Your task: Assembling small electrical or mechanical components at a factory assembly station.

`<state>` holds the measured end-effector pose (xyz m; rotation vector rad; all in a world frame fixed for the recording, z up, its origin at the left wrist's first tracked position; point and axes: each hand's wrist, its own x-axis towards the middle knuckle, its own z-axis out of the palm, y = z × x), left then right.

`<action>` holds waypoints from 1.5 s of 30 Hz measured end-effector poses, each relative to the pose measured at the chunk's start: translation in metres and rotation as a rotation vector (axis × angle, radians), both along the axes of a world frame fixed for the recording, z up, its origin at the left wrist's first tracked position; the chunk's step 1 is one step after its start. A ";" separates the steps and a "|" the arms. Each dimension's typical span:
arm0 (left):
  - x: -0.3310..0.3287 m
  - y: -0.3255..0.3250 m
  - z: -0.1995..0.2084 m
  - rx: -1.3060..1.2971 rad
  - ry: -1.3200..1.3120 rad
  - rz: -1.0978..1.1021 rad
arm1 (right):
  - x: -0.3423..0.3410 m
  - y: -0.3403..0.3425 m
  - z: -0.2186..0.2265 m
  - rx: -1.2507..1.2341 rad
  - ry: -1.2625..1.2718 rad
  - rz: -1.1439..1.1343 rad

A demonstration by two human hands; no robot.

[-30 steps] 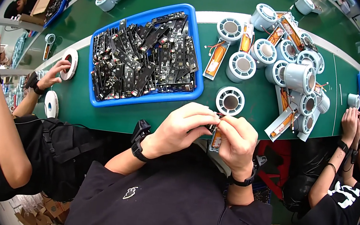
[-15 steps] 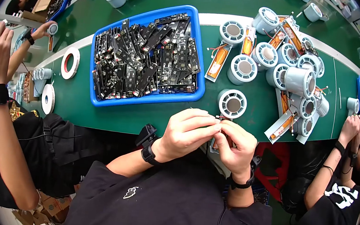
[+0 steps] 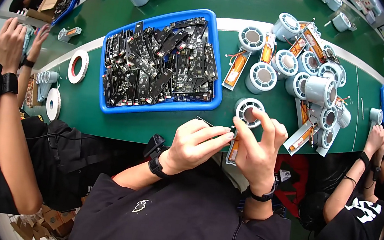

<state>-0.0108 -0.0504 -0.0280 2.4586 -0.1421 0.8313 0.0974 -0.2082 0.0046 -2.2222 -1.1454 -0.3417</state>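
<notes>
Near the table's front edge, my left hand [image 3: 195, 143] is closed in a pinch. From it sticks out a thin dark strip [image 3: 205, 121], mostly hidden by the fingers. Close beside it, my right hand [image 3: 261, 150] has its thumb and fingers apart, over the edge of a light-blue round housing [image 3: 243, 108] with a grey disc in its centre. Below that housing, between my hands, shows part of a white holder with an orange battery pack [image 3: 233, 150]. Whether my right fingers touch the housing or its wires I cannot tell.
A blue tray [image 3: 219, 97] full of black circuit boards stands left of centre. To the right several light-blue housings [image 3: 320, 90] with battery holders lie piled. Two tape rolls [image 3: 78, 66] lie at left. Co-workers' hands [image 3: 10, 45] show at both sides.
My right hand has come away from the left fingertips, opening its fingers over the housing. My left hand stays pinched. The left co-worker's far hand has let go of a housing, which stands on the table.
</notes>
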 end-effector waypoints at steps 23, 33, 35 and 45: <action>0.013 0.005 0.021 -0.449 0.358 -0.177 | -0.001 -0.017 -0.050 0.336 0.159 0.161; 0.013 0.003 0.019 -0.417 0.366 -0.216 | 0.008 -0.020 -0.054 0.401 0.243 0.158; 0.012 0.003 0.019 -0.430 0.358 -0.210 | 0.008 -0.017 -0.054 0.378 0.200 0.227; 0.017 0.001 0.022 -0.410 0.404 -0.196 | 0.003 -0.015 -0.047 0.260 0.048 0.159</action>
